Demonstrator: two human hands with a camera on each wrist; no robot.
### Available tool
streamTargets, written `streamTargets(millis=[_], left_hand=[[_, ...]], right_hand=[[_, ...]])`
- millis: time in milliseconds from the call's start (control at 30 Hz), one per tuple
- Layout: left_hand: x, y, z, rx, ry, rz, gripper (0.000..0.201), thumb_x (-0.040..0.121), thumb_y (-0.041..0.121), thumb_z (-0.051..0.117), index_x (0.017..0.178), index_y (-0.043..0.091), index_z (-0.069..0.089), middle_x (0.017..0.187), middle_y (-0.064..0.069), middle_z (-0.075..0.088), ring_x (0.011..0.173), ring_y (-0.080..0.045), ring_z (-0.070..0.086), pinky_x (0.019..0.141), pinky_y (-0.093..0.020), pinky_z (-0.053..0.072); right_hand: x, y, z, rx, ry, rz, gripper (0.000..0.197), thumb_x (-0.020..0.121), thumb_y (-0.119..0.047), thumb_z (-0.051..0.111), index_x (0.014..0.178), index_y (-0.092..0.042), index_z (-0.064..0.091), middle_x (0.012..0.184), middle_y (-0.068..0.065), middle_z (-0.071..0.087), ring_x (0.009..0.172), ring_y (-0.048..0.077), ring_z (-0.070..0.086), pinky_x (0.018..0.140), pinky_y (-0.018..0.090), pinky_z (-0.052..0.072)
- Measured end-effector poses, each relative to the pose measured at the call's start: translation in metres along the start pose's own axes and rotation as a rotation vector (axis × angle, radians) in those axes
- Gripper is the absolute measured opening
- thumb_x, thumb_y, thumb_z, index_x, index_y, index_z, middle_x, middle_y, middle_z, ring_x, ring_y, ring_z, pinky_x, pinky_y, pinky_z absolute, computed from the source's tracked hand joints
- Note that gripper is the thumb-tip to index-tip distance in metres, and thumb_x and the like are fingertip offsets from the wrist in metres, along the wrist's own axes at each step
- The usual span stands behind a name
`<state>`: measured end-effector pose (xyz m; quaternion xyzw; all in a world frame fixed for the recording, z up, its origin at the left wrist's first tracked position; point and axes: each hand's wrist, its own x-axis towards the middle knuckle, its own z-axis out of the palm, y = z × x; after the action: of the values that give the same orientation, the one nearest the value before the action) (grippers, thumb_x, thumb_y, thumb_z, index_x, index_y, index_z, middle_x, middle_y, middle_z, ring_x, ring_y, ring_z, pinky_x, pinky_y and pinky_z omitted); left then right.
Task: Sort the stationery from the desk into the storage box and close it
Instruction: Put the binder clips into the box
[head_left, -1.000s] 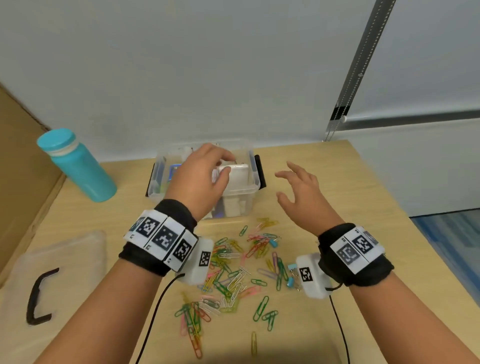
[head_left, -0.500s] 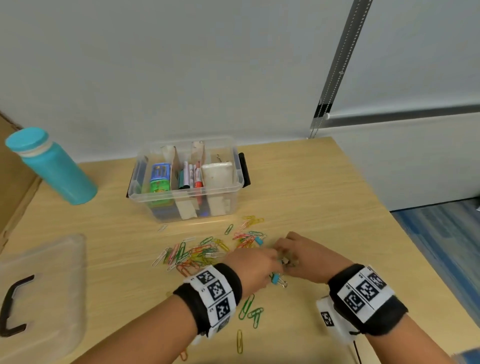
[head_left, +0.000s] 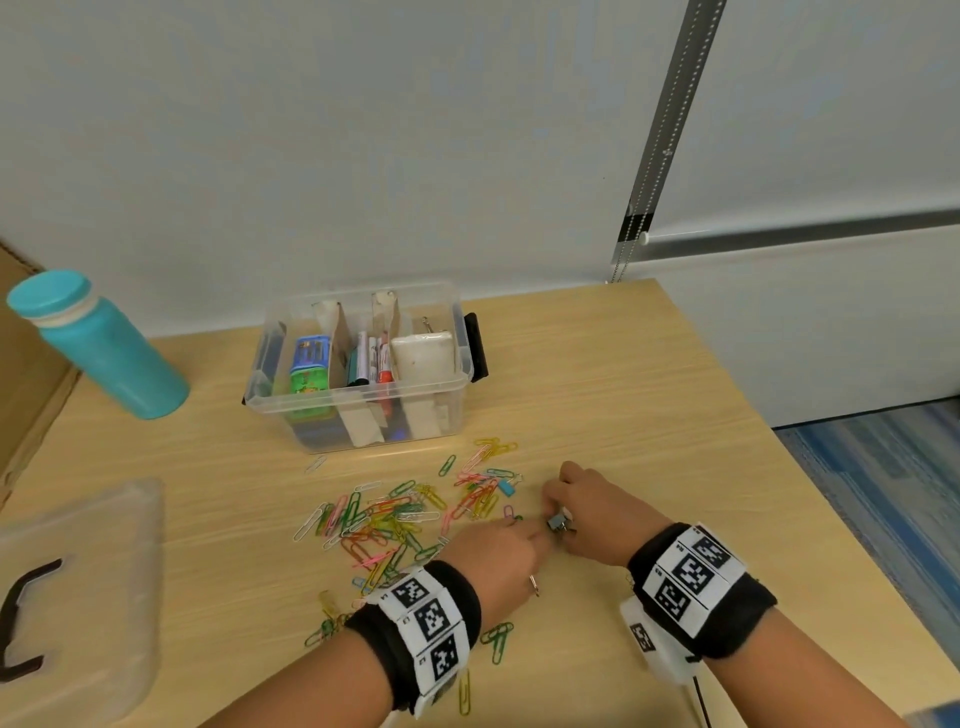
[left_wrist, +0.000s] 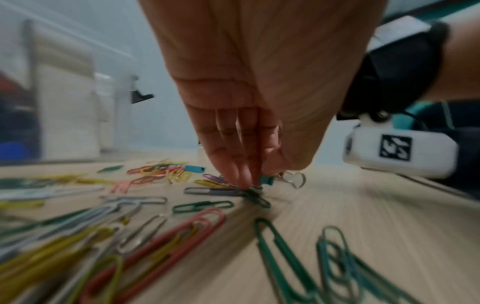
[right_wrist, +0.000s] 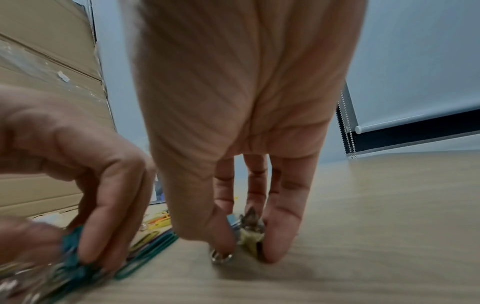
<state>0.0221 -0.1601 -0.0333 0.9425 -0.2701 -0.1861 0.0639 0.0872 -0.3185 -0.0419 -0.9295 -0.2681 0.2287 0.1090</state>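
Desk (head_left: 623, 395): pale wood top against a white wall, bearing everything noted below.
Storage box (head_left: 358, 410): clear plastic, open, at the far middle of the desk; long axis ran left to right, black latch on its right end. Card dividers split it into compartments holding a blue-and-green packet, upright markers and a white block at the right.
Lid (head_left: 78, 587): translucent, lay flat at the near left, well apart from the box, black handle up.
Paper clips (head_left: 395, 519): coloured, scattered flat in front of the box, pointing every way; more lay near the left wrist.
Left hand (head_left: 498, 561): fingers bunched downward at the right edge of the scatter, tips pinched on a teal binder clip (left_wrist: 266, 180), its wire loop pointing right.
Right hand (head_left: 597, 512): just right of the left hand, almost touching it; thumb and fingers closed on a small cluster of binder clips (right_wrist: 250, 232) pressed to the desk. Exact count could not be told.
Bottle (head_left: 98, 348): teal, at the far left, leaning in the wide-angle view.
Cardboard (head_left: 26, 364): brown panel along the left edge.
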Motion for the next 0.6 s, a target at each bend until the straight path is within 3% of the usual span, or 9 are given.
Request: streamTargets(millis=[133, 233, 333, 433, 600], left_hand=[[-0.004, -0.015, -0.01, -0.257, 0.169, -0.11, 0.014, 0.088, 0.017, 0.048, 0.101, 0.015, 0.053, 0.096, -0.001, 0.058, 0.086, -0.021, 0.057, 0.076, -0.035, 0.048], [0.004, -0.027, -0.016, -0.486, 0.318, -0.2, 0.013, 0.089, 0.016, 0.049, 0.1, 0.019, 0.054, 0.08, 0.011, 0.049, 0.067, -0.008, 0.047, 0.059, -0.018, 0.036], [0.019, -0.04, -0.015, -0.626, 0.449, -0.291, 0.009, 0.091, 0.012, 0.048, 0.087, 0.016, 0.054, 0.087, 0.002, 0.051, 0.075, -0.014, 0.049, 0.063, -0.018, 0.032], [0.032, -0.046, -0.011, -0.663, 0.463, -0.378, 0.015, 0.092, 0.007, 0.042, 0.08, 0.014, 0.046, 0.087, -0.005, 0.048, 0.077, -0.021, 0.048, 0.067, -0.025, 0.035], [0.042, -0.04, -0.009, -0.475, 0.378, -0.429, 0.011, 0.094, 0.013, 0.039, 0.097, 0.007, 0.048, 0.099, -0.007, 0.043, 0.076, -0.019, 0.042, 0.07, -0.028, 0.035]], right_hand=[[0.002, 0.002, 0.002, 0.015, -0.018, 0.023, 0.024, 0.082, -0.009, 0.057, 0.105, -0.017, 0.053, 0.101, -0.003, 0.037, 0.092, 0.018, 0.042, 0.075, 0.025, 0.037], [0.002, 0.002, 0.004, 0.012, -0.02, 0.0, 0.021, 0.08, -0.007, 0.054, 0.094, -0.02, 0.046, 0.098, -0.002, 0.041, 0.088, 0.019, 0.041, 0.073, 0.027, 0.037], [0.005, 0.004, 0.005, 0.036, -0.021, -0.014, 0.021, 0.078, -0.008, 0.054, 0.088, -0.023, 0.042, 0.095, -0.003, 0.046, 0.089, 0.02, 0.045, 0.073, 0.026, 0.038], [0.007, 0.005, 0.003, 0.069, -0.008, -0.02, 0.021, 0.077, -0.008, 0.056, 0.087, -0.023, 0.045, 0.093, -0.004, 0.048, 0.085, 0.016, 0.046, 0.071, 0.023, 0.035], [0.008, 0.008, 0.0, 0.117, -0.034, -0.016, 0.019, 0.08, -0.011, 0.057, 0.089, -0.022, 0.045, 0.095, -0.002, 0.049, 0.085, 0.015, 0.046, 0.071, 0.023, 0.035]])
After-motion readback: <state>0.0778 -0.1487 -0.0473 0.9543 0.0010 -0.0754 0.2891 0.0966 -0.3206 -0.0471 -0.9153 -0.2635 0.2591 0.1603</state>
